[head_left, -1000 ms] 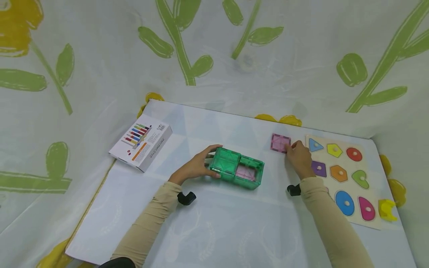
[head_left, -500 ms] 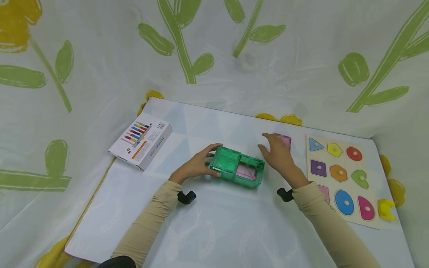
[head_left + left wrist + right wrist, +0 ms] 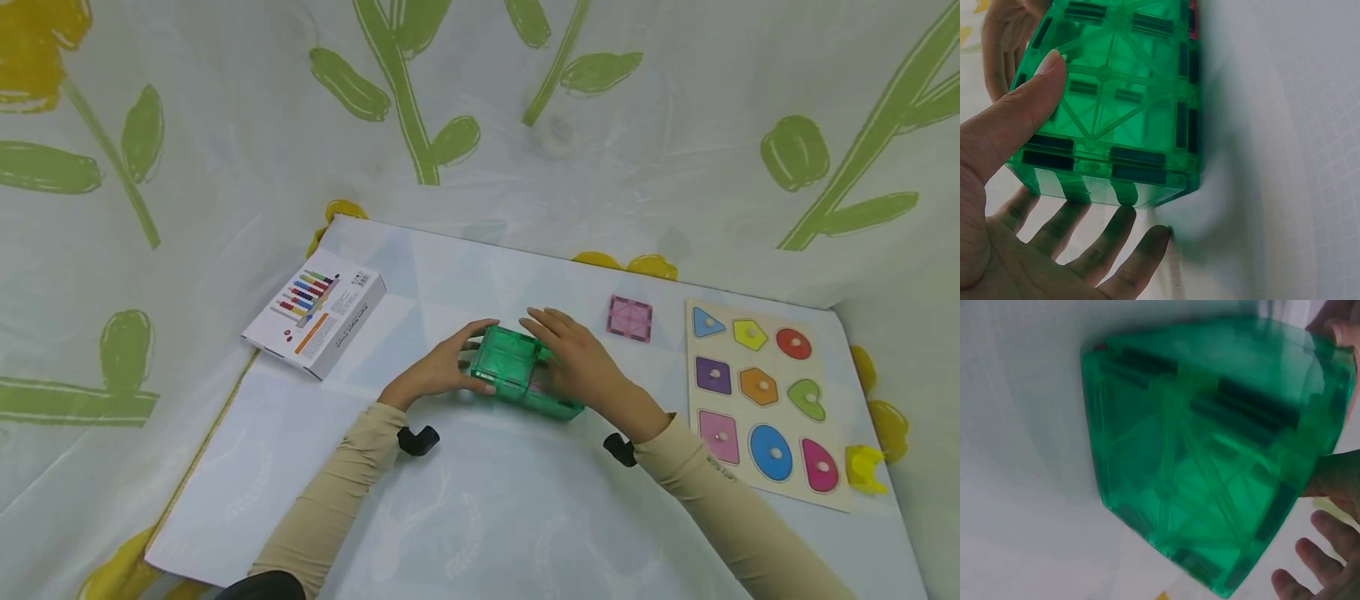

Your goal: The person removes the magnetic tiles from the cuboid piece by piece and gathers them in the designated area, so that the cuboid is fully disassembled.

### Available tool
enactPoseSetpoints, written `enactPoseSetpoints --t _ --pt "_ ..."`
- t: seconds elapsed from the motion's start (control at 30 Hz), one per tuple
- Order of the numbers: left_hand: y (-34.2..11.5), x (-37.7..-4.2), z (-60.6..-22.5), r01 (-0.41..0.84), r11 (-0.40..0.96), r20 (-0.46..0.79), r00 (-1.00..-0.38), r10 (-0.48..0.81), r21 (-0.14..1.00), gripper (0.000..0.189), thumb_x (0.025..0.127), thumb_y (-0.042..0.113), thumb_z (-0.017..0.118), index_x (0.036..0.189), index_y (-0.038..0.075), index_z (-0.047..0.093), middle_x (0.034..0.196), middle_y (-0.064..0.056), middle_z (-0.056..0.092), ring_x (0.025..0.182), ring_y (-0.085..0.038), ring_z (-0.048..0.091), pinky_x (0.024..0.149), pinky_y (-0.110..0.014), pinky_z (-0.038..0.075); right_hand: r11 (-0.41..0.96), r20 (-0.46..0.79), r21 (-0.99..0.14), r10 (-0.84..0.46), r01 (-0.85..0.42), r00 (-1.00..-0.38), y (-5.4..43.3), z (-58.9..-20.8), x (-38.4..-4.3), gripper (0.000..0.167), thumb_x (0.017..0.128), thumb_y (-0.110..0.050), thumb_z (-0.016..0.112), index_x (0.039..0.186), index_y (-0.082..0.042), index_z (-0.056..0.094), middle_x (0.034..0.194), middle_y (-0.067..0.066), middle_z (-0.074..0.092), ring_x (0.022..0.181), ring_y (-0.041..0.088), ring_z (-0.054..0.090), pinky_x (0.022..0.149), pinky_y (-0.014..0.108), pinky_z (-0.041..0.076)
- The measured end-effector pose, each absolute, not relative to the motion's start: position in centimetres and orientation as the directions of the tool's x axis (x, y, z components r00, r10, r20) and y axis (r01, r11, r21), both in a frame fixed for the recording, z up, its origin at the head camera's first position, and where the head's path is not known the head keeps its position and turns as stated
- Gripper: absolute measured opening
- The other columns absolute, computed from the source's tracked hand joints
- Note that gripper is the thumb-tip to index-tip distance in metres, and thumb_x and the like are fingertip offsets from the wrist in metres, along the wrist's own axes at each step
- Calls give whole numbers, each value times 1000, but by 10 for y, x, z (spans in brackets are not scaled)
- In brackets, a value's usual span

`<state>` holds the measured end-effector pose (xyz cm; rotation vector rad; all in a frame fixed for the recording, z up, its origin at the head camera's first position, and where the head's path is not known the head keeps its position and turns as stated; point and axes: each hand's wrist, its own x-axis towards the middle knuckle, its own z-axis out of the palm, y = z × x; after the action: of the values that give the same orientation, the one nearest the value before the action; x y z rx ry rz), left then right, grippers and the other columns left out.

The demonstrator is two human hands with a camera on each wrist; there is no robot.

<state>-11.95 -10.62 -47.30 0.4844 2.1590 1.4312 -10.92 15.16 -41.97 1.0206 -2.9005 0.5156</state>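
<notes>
A green see-through box of magnetic tiles (image 3: 507, 364) sits near the middle of the table; its left half has a tile on top. My left hand (image 3: 433, 371) grips its left end, thumb (image 3: 1029, 103) on one side and fingers spread round another. Over the right half reaches my right hand (image 3: 581, 364), which covers the open top there; its thumb is hidden in the head view. In the right wrist view its fingers (image 3: 1329, 550) lie loose beside the box, apart from the wall. A pink magnetic tile (image 3: 629, 318) lies flat behind the right hand.
On the right lies a wooden shape puzzle board (image 3: 757, 327) with several knobbed pieces, beside a small yellow piece (image 3: 866, 469). A white box (image 3: 315, 317) with an abacus picture stands at the left edge of the table (image 3: 480, 517).
My right hand has let go of the pink tile by the puzzle board and moved left over the green box. The left hand and the box have stayed in place.
</notes>
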Motion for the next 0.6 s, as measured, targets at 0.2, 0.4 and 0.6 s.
enactPoseSetpoints --t 0.2,0.4,0.6 --pt "-107 -119 -471 4 382 -222 -808 546 924 107 76 18 89 159 36 22 165 -8 29 152 -38 31 119 -57 37 689 129 -172 -693 -704 -709 139 -427 -104 81 82 -8 82 153 -12 42 159 11 44 145 37 43 114 53 44" --pt "-107 -120 -474 -2 363 -216 -807 549 932 108 77 19 89 160 32 20 167 -5 24 152 -38 30 119 -55 38 630 105 -102 -763 -770 -638 131 -427 -109 77 86 -3 75 154 -15 41 159 6 44 147 32 42 116 48 43" --pt "-106 -121 -477 5 346 -200 -807 556 938 107 77 19 89 159 30 21 167 -3 26 153 -36 29 118 -54 39 560 66 -195 -812 -806 -580 131 -429 -116 68 90 4 65 153 -15 45 159 4 44 148 32 40 118 47 41"
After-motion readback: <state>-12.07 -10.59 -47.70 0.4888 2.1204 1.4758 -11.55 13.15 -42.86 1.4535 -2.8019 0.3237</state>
